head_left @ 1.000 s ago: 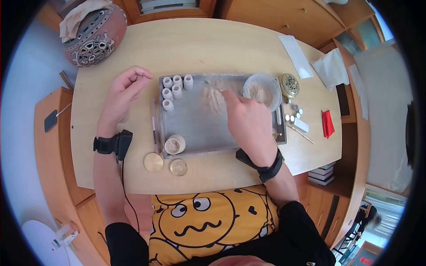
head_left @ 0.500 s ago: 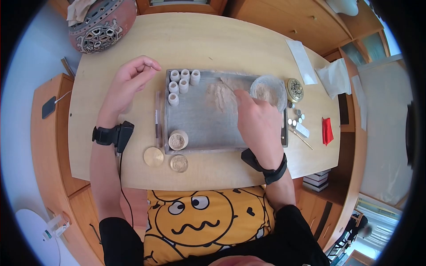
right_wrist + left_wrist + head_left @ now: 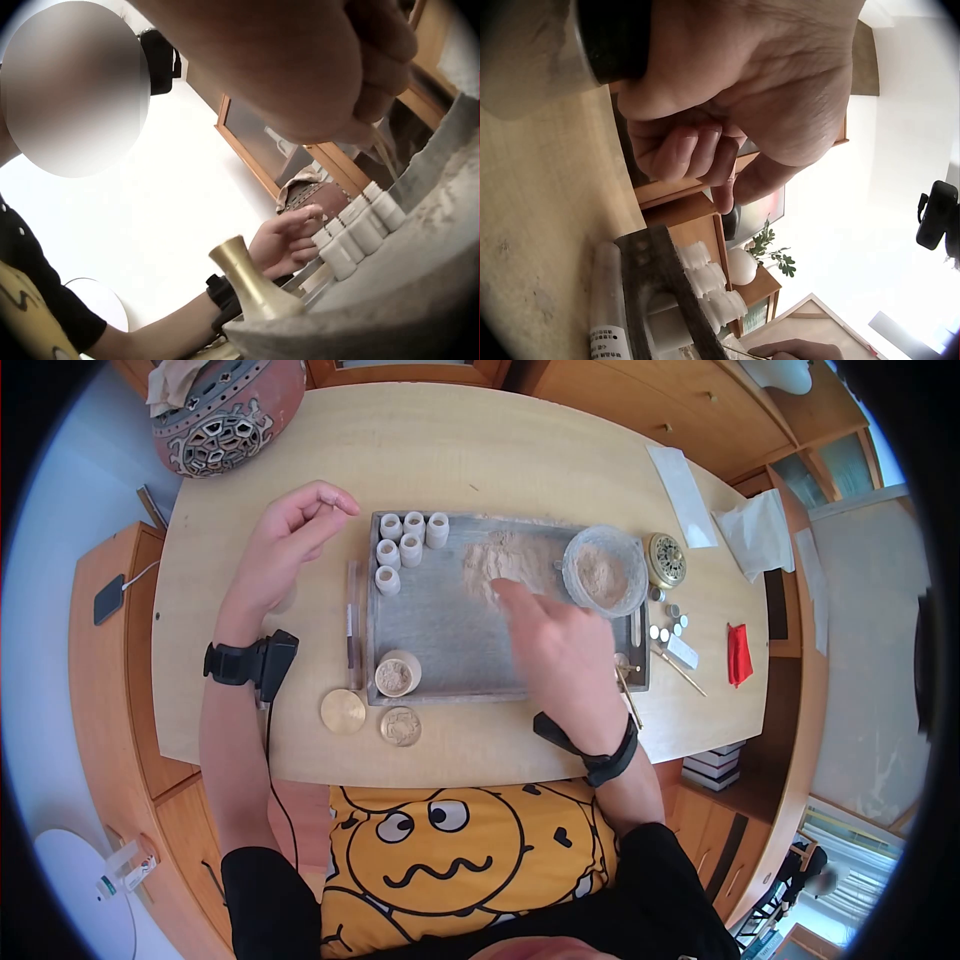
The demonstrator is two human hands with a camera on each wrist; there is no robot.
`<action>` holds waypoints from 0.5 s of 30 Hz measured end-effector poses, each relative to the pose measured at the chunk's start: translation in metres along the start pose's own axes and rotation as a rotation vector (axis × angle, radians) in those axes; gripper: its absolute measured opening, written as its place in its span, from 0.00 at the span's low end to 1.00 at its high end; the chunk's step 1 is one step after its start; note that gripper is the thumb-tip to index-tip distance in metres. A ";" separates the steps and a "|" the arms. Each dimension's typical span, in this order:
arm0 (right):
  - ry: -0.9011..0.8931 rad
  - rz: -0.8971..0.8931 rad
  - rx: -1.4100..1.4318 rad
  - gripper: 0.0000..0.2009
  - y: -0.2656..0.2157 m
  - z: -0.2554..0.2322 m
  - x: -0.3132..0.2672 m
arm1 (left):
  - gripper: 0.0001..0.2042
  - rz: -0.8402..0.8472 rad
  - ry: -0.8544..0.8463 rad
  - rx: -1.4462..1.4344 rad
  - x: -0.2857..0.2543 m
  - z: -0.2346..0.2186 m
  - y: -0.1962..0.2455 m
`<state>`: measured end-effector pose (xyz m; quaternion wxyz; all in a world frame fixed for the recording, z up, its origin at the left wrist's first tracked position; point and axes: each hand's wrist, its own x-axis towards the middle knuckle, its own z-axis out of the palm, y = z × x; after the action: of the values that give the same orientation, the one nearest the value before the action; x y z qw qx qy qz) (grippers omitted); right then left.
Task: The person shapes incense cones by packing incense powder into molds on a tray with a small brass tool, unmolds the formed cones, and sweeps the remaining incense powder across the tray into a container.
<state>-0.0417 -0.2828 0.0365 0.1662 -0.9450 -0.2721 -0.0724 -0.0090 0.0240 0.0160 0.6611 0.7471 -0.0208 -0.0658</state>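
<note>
My right hand (image 3: 562, 655) reaches over the grey tray (image 3: 450, 650), just on the near side of a heap of beige powder (image 3: 492, 560). In the right wrist view its fingers pinch a thin, gold-coloured stick-like tool (image 3: 385, 154), slanting down to the tray; its tip does not show clearly. My left hand (image 3: 285, 550) hovers left of the tray, fingers loosely curled and holding nothing. A clear glass bowl (image 3: 640, 565) with powder in it stands at the tray's right. Several small white bottles (image 3: 388, 581) stand in the back left corner, and a round powder jar (image 3: 399, 671) in the front left one.
In front of the tray lie a gold lid (image 3: 343, 711) and a round patterned piece (image 3: 401, 727). To the right are a pierced brass pot (image 3: 666, 560), tiny jars and a red packet (image 3: 738, 655). A large reddish pot (image 3: 225, 420) occupies the back left.
My right hand has swung left and toward me, away from the bowl, and the powder heap looks more spread out. The left hand keeps its pose.
</note>
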 end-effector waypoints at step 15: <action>0.007 -0.012 -0.051 0.15 -0.006 0.003 -0.002 | 0.06 0.016 0.002 0.010 0.004 -0.002 -0.005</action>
<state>-0.0465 -0.2783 0.0350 0.1426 -0.9471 -0.2753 -0.0836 -0.0052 0.0259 0.0107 0.6577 0.7505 -0.0264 -0.0593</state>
